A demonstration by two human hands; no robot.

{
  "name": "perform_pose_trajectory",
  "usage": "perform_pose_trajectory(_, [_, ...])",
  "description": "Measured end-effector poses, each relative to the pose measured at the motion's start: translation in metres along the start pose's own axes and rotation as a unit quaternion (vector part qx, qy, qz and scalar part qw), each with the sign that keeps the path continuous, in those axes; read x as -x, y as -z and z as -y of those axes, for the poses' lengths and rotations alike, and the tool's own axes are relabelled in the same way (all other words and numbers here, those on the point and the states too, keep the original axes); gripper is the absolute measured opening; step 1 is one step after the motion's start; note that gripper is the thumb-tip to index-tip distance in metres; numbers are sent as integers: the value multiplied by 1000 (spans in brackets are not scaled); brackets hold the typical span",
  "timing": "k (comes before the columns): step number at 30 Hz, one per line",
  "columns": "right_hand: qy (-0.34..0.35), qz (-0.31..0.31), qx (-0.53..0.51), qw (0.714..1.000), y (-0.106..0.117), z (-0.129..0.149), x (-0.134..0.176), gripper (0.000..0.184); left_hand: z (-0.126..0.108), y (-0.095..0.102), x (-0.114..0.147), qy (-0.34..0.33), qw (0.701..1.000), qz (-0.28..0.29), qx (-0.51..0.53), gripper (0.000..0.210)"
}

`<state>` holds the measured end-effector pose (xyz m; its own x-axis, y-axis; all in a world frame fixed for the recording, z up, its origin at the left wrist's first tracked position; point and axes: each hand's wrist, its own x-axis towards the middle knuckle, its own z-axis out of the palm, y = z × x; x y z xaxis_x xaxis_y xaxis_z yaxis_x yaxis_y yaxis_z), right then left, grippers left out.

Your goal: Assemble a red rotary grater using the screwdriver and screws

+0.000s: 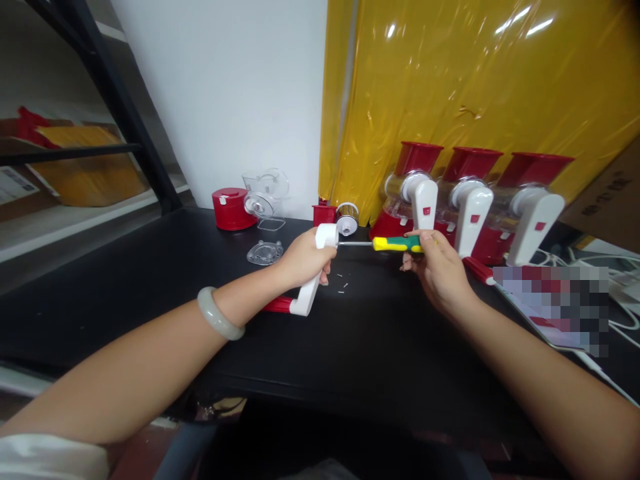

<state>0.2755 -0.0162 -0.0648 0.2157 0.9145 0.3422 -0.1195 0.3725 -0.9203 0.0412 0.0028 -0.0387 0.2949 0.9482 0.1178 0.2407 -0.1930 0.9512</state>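
Observation:
My left hand (303, 259) is wrapped round a white crank handle (307, 297) with a red grip (278, 305), held above the black table. A yellow and green screwdriver (397, 244) lies level in my right hand (443, 267), its shaft pointing left. The screwdriver's tip meets the round end of the crank, and the exact contact is hidden. Several small screws (343, 288) are scattered on the table below the shaft. Behind the crank stand a grater drum (347, 219) and a red hopper (325, 214).
At the back left are a red base (233, 208), a clear plastic housing (267, 190) and a clear plate (265, 253). Assembled rotary graters (420, 193) with white cranks line the back right. A phone (550, 307) and white cables (623, 293) lie at right. Shelving (115, 120) rises at left.

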Motion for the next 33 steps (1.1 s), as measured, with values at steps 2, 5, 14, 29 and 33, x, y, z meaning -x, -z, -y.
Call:
perform_pose_trajectory(2, [7,0,11,1000,0,0,0,32,0,0,0,-1,1000,1,-1,17])
perform_pose_trajectory(5, [16,0,29,999,0,0,-1,34,0,0,0,-3,1000,1,-3,17])
perform_pose_trajectory(14, [18,-24,59,998,0,0,0,36,-1,-2,4,-8,999,15,-27,16])
perform_pose_trajectory(29, [-34,7,-1,999,0,2,-1,21,0,-1,2,1,1000,7,-28,16])
perform_pose_trajectory(33, [-29,14,5,999,2,-2,-1,20,1,-1,2,-3,1000,7,-29,16])
